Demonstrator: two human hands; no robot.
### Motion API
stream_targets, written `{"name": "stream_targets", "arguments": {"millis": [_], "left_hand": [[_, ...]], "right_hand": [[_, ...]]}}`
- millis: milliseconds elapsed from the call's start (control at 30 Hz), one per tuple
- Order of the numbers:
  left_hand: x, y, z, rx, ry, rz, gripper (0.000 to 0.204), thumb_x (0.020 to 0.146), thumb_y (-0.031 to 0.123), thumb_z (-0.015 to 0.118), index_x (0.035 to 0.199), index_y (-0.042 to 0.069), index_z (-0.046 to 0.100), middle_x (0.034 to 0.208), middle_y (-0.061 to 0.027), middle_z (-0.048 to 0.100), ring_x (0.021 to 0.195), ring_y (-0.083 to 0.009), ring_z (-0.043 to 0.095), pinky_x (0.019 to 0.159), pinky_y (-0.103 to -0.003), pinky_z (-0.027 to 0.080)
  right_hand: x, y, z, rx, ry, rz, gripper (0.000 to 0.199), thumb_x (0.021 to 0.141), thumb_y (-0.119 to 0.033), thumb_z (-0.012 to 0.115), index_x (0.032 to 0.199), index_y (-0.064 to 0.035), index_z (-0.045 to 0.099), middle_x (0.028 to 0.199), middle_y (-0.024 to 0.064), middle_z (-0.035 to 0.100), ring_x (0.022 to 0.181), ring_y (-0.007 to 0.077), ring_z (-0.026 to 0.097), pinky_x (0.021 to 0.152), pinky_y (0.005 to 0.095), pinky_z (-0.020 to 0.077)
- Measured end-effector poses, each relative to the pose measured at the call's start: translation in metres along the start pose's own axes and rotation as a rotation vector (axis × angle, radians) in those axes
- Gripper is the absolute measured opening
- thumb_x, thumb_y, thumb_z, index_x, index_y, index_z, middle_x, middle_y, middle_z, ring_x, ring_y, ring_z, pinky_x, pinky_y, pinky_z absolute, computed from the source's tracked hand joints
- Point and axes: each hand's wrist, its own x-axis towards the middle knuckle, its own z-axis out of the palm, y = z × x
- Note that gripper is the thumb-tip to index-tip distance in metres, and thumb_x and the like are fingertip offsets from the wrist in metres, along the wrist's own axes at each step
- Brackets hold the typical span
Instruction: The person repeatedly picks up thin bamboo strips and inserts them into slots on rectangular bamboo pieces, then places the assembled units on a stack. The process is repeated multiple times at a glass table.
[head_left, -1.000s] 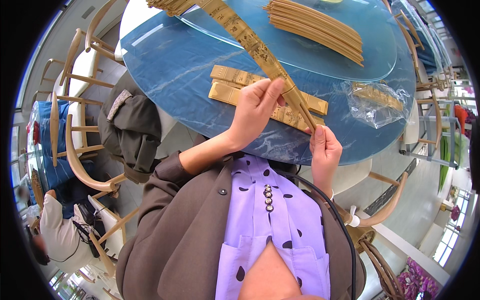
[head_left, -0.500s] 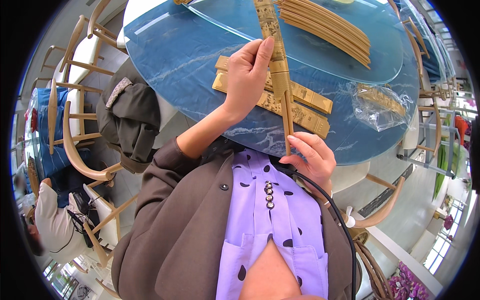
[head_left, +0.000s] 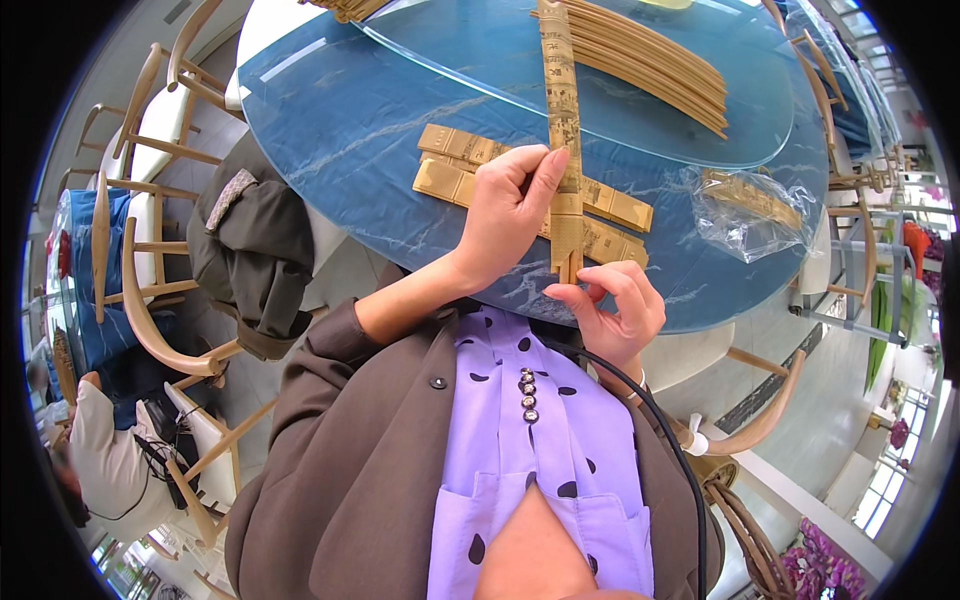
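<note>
My left hand (head_left: 505,215) is closed around a long, printed gold-brown paper sleeve (head_left: 563,95), held nearly upright over the near part of the table. From its lower end stick out the short ends of a pair of wooden chopsticks (head_left: 570,268); the rest of them is hidden inside. At those ends, my right hand (head_left: 622,308) pinches the chopsticks between thumb and fingers. Flat paper sleeves of the same kind (head_left: 436,178) lie on the table behind my left hand, partly covered by it and the upright sleeve.
A bundle of loose chopsticks (head_left: 650,65) lies on the glass turntable (head_left: 460,85) of the round blue table (head_left: 330,150). Right of the sleeves sits a clear plastic bag (head_left: 745,215) with gold-brown sleeves inside. A chair with a dark jacket (head_left: 255,240) stands at left.
The paper sleeve has come down toward my right hand, so less of the chopsticks shows. My left hand has moved down with it, and the sleeve stands straighter.
</note>
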Motion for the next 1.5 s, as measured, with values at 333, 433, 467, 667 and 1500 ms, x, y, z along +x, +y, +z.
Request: {"name": "stream_targets", "arguments": {"millis": [333, 433, 467, 667, 1500], "left_hand": [[0.007, 0.001, -0.006, 0.061, -0.062, -0.011, 0.037, 0.105, 0.023, 0.059, 0.077, 0.0, 0.054, 0.065, 0.0044, 0.037, 0.063, -0.0046, 0.031, 0.052, -0.027, 0.028], [0.005, -0.001, -0.003, 0.038, -0.084, -0.002, 0.039, 0.105, 0.02, 0.059, 0.074, -0.003, 0.05, 0.061, 0.0, 0.036, 0.06, -0.0074, 0.03, 0.049, -0.031, 0.028], [0.005, 0.0, -0.003, 0.035, -0.092, -0.019, 0.039, 0.105, 0.021, 0.059, 0.074, -0.002, 0.05, 0.062, 0.0003, 0.036, 0.06, -0.0073, 0.03, 0.049, -0.031, 0.028], [0.005, -0.004, -0.01, 0.009, -0.146, -0.077, 0.032, 0.105, 0.022, 0.059, 0.082, -0.001, 0.058, 0.067, 0.0051, 0.043, 0.065, -0.0037, 0.035, 0.054, -0.025, 0.032], [0.028, 0.0, -0.002, -0.225, -0.285, -0.269, 0.028, 0.11, 0.026, 0.043, 0.102, 0.003, 0.057, 0.079, -0.0015, 0.058, 0.077, -0.0082, 0.052, 0.074, -0.024, 0.045]], "right_hand": [[0.023, -0.003, 0.0, -0.038, -0.02, -0.15, 0.028, 0.066, -0.007, 0.089, 0.089, -0.0057, 0.075, 0.085, 0.0048, 0.069, 0.075, 0.0208, 0.063, 0.064, 0.0305, 0.0511], [0.023, -0.007, 0.001, -0.043, -0.026, -0.084, 0.025, 0.068, -0.007, 0.088, 0.089, -0.0057, 0.074, 0.094, 0.0058, 0.069, 0.082, 0.0213, 0.063, 0.07, 0.0313, 0.0512], [0.021, -0.008, 0.002, -0.02, -0.016, -0.048, 0.025, 0.07, -0.007, 0.088, 0.091, -0.0055, 0.074, 0.097, 0.0064, 0.069, 0.085, 0.0218, 0.063, 0.072, 0.0318, 0.0518], [0.017, -0.015, 0.015, 0.251, -0.058, 0.305, 0.043, 0.082, -0.009, 0.082, 0.122, -0.003, 0.067, 0.11, 0.0124, 0.068, 0.098, 0.0278, 0.067, 0.082, 0.0357, 0.0548], [0.025, -0.008, 0.001, -0.062, -0.109, -0.078, 0.032, 0.067, -0.008, 0.088, 0.096, -0.0047, 0.076, 0.091, 0.008, 0.069, 0.073, 0.0229, 0.067, 0.062, 0.0321, 0.0535]]}}
